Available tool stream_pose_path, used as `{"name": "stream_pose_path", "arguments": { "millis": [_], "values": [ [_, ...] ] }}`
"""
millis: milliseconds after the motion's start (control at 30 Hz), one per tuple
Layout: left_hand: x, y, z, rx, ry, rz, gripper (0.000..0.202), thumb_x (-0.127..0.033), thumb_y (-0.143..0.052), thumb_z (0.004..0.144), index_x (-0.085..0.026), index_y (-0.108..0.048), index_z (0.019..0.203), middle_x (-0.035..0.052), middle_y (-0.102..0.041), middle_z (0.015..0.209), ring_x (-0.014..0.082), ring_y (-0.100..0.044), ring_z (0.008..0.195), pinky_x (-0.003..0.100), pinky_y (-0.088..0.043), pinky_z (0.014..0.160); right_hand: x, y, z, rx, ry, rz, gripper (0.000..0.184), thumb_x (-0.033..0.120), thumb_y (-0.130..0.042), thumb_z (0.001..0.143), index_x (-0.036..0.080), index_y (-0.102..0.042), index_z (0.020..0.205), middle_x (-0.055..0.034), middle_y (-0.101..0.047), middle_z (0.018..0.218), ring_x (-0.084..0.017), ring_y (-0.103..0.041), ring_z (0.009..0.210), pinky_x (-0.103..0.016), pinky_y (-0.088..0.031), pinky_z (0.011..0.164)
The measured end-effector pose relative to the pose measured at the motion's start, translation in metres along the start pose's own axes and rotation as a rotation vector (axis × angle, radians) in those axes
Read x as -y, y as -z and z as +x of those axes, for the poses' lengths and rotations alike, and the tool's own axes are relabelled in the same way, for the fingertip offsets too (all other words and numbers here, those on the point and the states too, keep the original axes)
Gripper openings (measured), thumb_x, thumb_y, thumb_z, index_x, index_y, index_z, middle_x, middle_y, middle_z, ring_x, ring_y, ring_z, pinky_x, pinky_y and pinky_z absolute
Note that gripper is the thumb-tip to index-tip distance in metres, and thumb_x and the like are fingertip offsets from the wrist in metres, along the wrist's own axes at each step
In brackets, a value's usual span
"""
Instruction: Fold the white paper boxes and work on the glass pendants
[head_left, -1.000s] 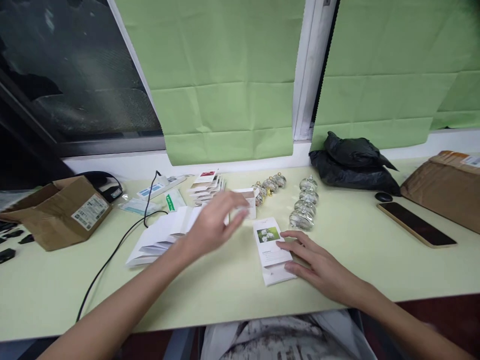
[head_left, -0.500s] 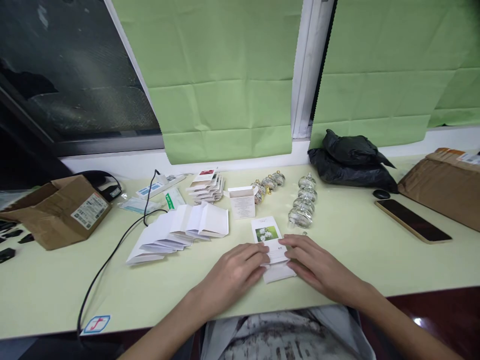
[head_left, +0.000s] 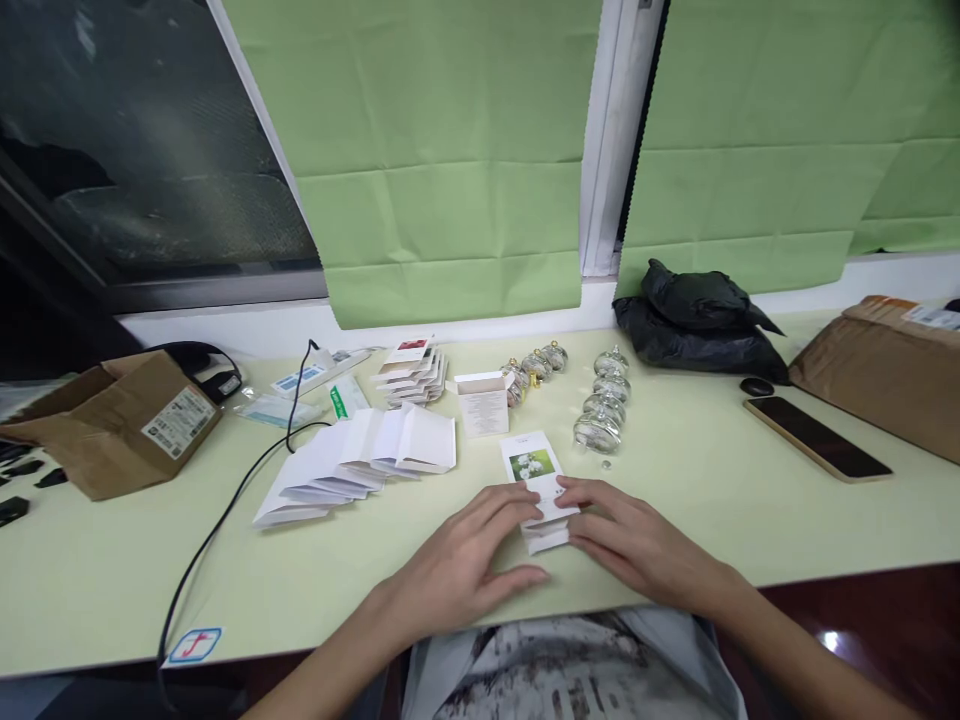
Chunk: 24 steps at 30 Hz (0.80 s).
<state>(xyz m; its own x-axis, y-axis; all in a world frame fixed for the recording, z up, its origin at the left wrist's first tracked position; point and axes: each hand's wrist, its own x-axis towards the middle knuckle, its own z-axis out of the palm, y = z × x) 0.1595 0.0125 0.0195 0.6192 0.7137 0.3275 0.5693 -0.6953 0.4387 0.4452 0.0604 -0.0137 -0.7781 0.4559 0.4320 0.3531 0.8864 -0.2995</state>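
**Both hands on the flat carton**

My left hand [head_left: 469, 560] and right hand [head_left: 634, 540] meet over a flat carton [head_left: 532, 478] that lies on the worktop [head_left: 750, 510] right in front of me. Both are open, the fingers loosely stretched, and the fingertips rest on the carton's near end from either side. My fingers cover that end, so I cannot tell whether any of them has an edge pinched. The far end shows a small flower picture and lies bare.

Behind the carton stands a little white box [head_left: 484, 403], its top flap up. To its left a fan of blanks [head_left: 360, 458] spreads over the worktop (all white and unfolded), with a stack of cards [head_left: 411, 370] beyond them. To the right of the box run two rows of glass bottles: the smaller ones [head_left: 536, 365] farther back, the larger ones [head_left: 600, 405] nearer my right hand.

A black cable [head_left: 225, 510] crosses the left side, near a torn cardboard box [head_left: 112, 420]. Far right lie a phone [head_left: 817, 438], a brown parcel [head_left: 885, 370] and a black bag [head_left: 697, 320].
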Motion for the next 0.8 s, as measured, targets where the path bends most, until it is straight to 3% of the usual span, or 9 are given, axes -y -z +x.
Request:
{"name": "stream_pose_path", "arguments": {
  "millis": [67, 200, 367, 533, 800],
  "values": [
    [0.002, 0.003, 0.004, 0.025, -0.072, 0.080, 0.052, -0.048, -0.070, 0.097, -0.023, -0.056, 0.140, 0.0110, -0.063, 0.143, 0.0258, -0.053, 0.142, 0.042, -0.051, 0.117, 0.000, -0.001, 0.001, -0.009, -0.004, -0.010, 0.019, 0.012, -0.051, 0.106, 0.022, -0.065, 0.114, -0.0119, -0.063, 0.136, -0.025, -0.049, 0.149, -0.038, -0.052, 0.115],
    [0.017, 0.003, 0.017, -0.005, -0.273, 0.306, 0.036, -0.044, -0.064, 0.102, -0.019, -0.061, 0.128, 0.0115, -0.071, 0.125, 0.0268, -0.067, 0.122, 0.051, -0.050, 0.116, -0.003, -0.005, 0.001, -0.046, 0.005, -0.027, 0.023, 0.014, -0.053, 0.106, 0.022, -0.066, 0.123, -0.0108, -0.067, 0.134, -0.024, -0.051, 0.147, -0.037, -0.052, 0.116],
    [0.040, -0.004, 0.028, -0.075, -0.471, 0.318, 0.032, -0.038, -0.066, 0.101, -0.016, -0.061, 0.124, 0.0126, -0.074, 0.112, 0.0241, -0.071, 0.109, 0.042, -0.058, 0.104, -0.006, -0.005, 0.000, -0.056, 0.040, -0.025, 0.018, 0.022, -0.063, 0.104, 0.022, -0.069, 0.121, -0.0109, -0.068, 0.135, -0.026, -0.053, 0.147, -0.037, -0.052, 0.117],
    [0.046, -0.007, 0.024, -0.094, -0.406, 0.173, 0.042, -0.049, -0.073, 0.094, -0.018, -0.062, 0.121, 0.0152, -0.074, 0.118, 0.0271, -0.071, 0.114, 0.044, -0.059, 0.105, -0.006, -0.006, 0.001, -0.091, 0.059, -0.027, 0.020, 0.014, -0.056, 0.105, 0.021, -0.069, 0.118, -0.0119, -0.068, 0.134, -0.025, -0.054, 0.145, -0.038, -0.055, 0.115],
    [0.045, -0.008, 0.022, -0.139, -0.344, 0.109, 0.028, -0.033, -0.074, 0.094, -0.020, -0.064, 0.118, 0.0122, -0.075, 0.116, 0.0234, -0.073, 0.113, 0.041, -0.058, 0.108, -0.006, -0.011, 0.001, -0.142, 0.047, -0.053, 0.019, 0.013, -0.056, 0.105, 0.022, -0.068, 0.116, -0.0115, -0.069, 0.134, -0.026, -0.060, 0.141, -0.037, -0.059, 0.108]
  ]
}}
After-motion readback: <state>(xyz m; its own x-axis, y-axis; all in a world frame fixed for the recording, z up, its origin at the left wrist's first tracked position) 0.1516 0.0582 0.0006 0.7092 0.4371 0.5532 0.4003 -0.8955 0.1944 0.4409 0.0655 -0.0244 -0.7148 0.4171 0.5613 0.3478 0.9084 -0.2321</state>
